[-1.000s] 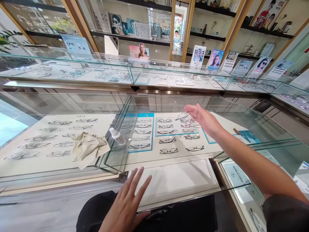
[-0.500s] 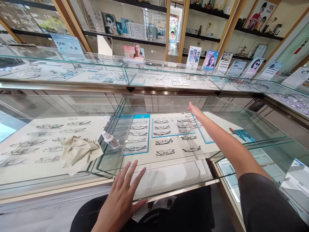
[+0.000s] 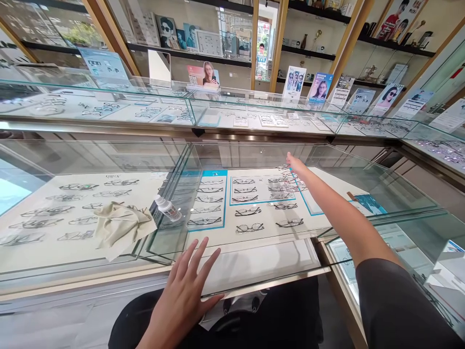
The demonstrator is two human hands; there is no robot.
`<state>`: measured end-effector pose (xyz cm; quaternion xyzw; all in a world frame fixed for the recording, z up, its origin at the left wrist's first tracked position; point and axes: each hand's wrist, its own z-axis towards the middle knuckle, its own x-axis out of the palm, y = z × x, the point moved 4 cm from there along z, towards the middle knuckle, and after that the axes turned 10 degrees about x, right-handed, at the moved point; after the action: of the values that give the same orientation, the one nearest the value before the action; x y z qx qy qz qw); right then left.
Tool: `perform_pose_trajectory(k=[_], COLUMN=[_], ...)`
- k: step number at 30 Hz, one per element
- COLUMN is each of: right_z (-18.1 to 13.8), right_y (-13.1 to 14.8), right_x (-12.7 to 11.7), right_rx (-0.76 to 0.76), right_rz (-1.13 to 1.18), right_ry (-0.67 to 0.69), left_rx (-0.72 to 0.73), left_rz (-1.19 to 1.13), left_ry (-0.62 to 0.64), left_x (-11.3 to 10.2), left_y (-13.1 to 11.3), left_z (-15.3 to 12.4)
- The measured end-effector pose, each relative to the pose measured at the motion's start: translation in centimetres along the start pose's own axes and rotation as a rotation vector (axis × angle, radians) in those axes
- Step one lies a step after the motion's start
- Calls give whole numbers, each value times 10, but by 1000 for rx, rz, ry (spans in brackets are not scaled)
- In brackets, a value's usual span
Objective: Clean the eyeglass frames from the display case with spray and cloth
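My left hand (image 3: 185, 286) is spread open, palm down, at the front edge of the glass display case (image 3: 250, 245), holding nothing. My right hand (image 3: 296, 164) reaches over the case to its far side. Its fingers are closed on a pair of eyeglasses (image 3: 284, 167), though the fingertips are partly hidden. Below it, several more eyeglasses (image 3: 248, 211) lie in columns on the white display board, some within blue-bordered panels. Reflections in the glass blur the frames closest to my right hand.
A crumpled beige cloth (image 3: 123, 225) and a white bottle (image 3: 167, 208) rest on the glass to the left. Glass edges divide the counter. Behind stands another glass showcase (image 3: 145, 126) with upright advertising cards (image 3: 294, 83). A white box (image 3: 448, 276) is at the right.
My right hand has shifted slightly to the right and down, with the eyeglasses by its fingers. My left hand is nearly still. The view has moved a little.
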<state>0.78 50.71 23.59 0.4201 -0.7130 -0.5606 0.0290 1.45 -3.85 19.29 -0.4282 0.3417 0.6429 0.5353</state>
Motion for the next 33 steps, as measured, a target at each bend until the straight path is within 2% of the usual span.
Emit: perform_pose_trajectory(k=[9,14,17,20,22,23,27,29,31,33], right_z=[-10,-21,-42,-66,-79,-83,-87,-88,-89,-89], right_y=[7,19,30,29,15,3,-62,-89,-107,-117], right_x=[-4,-8,-24,-51,-72,-82,-114,-121,-123,-121], right_rx=[21,28,-41,-199,-325,-339,-223,-194,-190,-199], right_rz=[-55,-117,-143,-192,-365,-468,-653,-679,-707,-728], right_ry=[5,-16,-69,-151,-251,-307,-462,-502,-531,-545], left_rx=[60,77,143,212,194,165,11,12,78,197], left_rz=[80,49,77,42,-112,-233,-755,-861,-843,-761], left_ry=[10,3,19,75,158,211,500,634,611,551], left_x=[-2,-4,-8,-17,-23,-25,-19,-1,27,64], left_y=[-1,-5,-10,-13,-11,-10,-11,-22,-38,-60], left_z=[1,1,-3,-11,-14,-13,17,45,78,108])
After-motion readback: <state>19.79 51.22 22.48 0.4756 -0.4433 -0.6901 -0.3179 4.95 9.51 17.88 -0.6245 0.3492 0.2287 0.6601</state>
